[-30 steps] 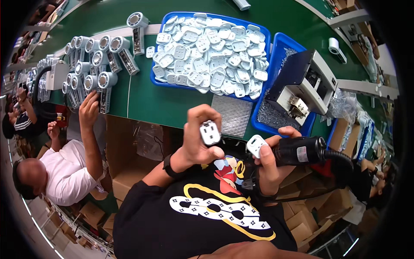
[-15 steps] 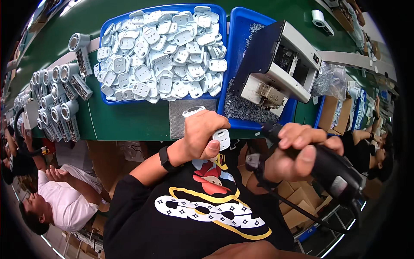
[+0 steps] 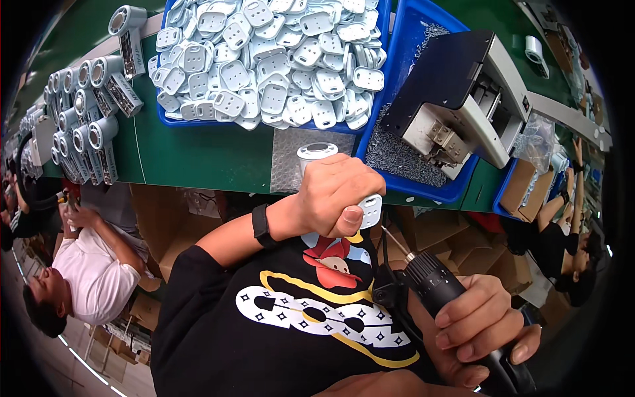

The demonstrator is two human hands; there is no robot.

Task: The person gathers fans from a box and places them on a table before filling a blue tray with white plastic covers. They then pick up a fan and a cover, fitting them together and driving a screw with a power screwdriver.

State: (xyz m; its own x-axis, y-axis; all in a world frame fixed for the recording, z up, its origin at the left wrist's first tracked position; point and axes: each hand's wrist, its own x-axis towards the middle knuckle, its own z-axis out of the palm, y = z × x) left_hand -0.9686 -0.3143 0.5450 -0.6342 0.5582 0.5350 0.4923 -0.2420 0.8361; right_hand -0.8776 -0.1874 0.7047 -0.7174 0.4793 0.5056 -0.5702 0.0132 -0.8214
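My left hand (image 3: 338, 193) is closed around a white device with a round head (image 3: 317, 151), whose body is mostly hidden by my fingers. At the thumb side of this hand a small white plate with holes (image 3: 372, 210) shows. My right hand (image 3: 479, 324) grips a black electric screwdriver (image 3: 433, 281). Its thin bit points up and left, with the tip just below the white plate and seemingly apart from it. Whether a screw sits on the tip is too small to tell.
A blue tray (image 3: 387, 40) heaped with white plates stands ahead. Beside it, a second blue tray (image 3: 456, 192) holds loose screws and a screw feeder machine (image 3: 456, 99). Assembled white devices (image 3: 99, 132) stand at left. Bubble wrap (image 3: 284, 159) lies on the green table. Other people sit at both sides.
My right hand has come down and turned the screwdriver from beside the screw tray toward my left hand. The view has shifted; my left hand still holds the device.
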